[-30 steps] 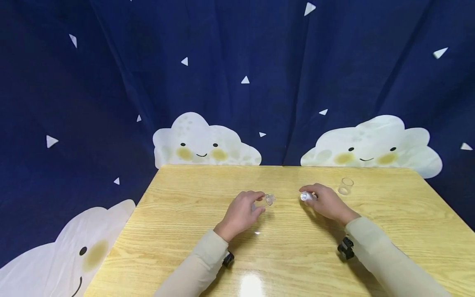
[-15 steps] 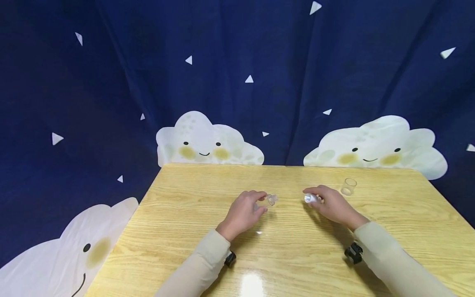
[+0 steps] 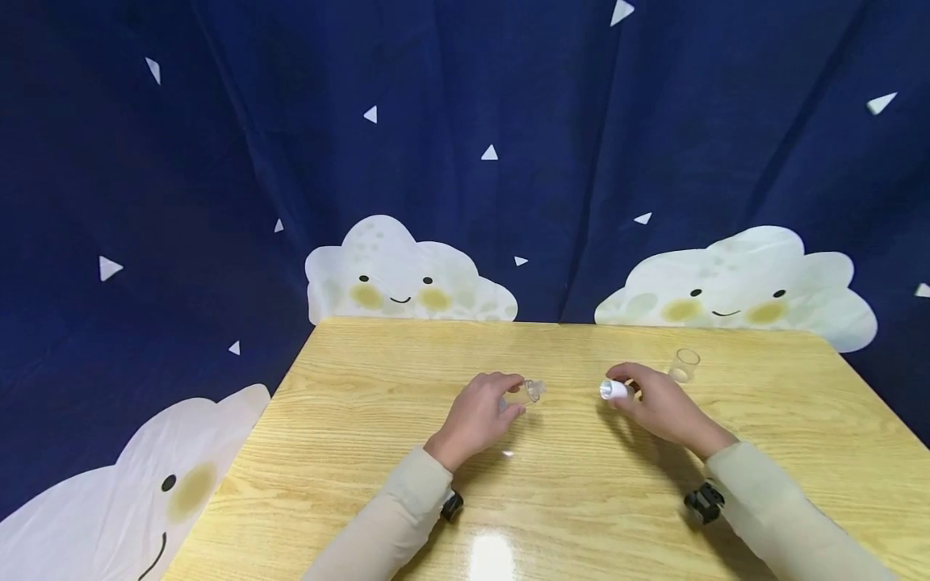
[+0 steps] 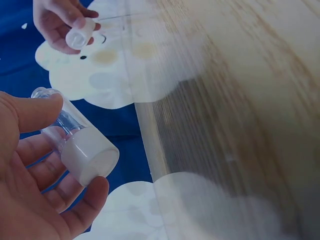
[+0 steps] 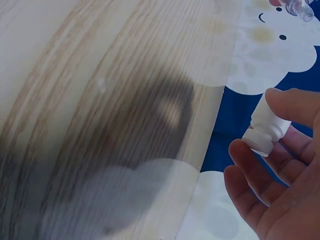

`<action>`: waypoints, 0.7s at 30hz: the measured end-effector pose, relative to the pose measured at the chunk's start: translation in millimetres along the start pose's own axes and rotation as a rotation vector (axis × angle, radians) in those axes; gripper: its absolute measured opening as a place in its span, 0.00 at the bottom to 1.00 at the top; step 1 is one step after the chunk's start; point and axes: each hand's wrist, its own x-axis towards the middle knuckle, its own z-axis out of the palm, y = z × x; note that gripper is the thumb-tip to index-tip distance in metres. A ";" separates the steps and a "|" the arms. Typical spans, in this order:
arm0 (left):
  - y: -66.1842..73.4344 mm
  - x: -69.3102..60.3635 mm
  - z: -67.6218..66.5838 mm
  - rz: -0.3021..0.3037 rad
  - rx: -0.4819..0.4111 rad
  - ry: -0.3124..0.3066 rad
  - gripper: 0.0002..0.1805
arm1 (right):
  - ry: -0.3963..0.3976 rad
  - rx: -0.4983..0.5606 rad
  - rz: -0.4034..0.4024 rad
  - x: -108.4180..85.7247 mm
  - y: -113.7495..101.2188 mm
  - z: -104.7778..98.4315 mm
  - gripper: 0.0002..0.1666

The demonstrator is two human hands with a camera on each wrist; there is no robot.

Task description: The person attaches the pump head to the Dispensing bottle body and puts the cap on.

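We see the left hand [image 3: 475,420] curled about a small bottle [image 4: 90,155], the thumb across its clear upper part and the fingers behind it, with the neck pointing toward the right hand [image 3: 664,407]. The bottle lies tilted in the grip, its white base angled toward the left wrist camera, and it seems to be held above the table [image 3: 363,444]. The right hand pinches a white cap [image 5: 270,117] between thumb and fingers, its hollow end turned to the bottle; the two pieces are well apart. A clear cup [image 3: 684,365] stands upright on the table just beyond the right hand, and neither hand holds it.

To our eye the bottle is light and stiff — probably hard plastic, though glass we cannot rule out — and its smooth, rounded wall may turn or slip in dry fingers. We would hold it low, around the white base, which leaves the neck free. The cap looks light and rigid too; a pinch on its broad part, behind the rim, suits it. The cup's thin wall might crack if squeezed, so we would take it gently by both sides.
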 end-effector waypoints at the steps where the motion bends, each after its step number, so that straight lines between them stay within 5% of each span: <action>1: -0.1 0.8 -0.1 0.000 0.001 0.002 0.21 | 0.003 0.000 0.005 0.5 0.6 -0.8 0.17; 21: 2.6 2.9 -0.3 -0.003 -0.003 0.005 0.20 | 0.037 0.049 0.028 0.2 -1.2 1.2 0.19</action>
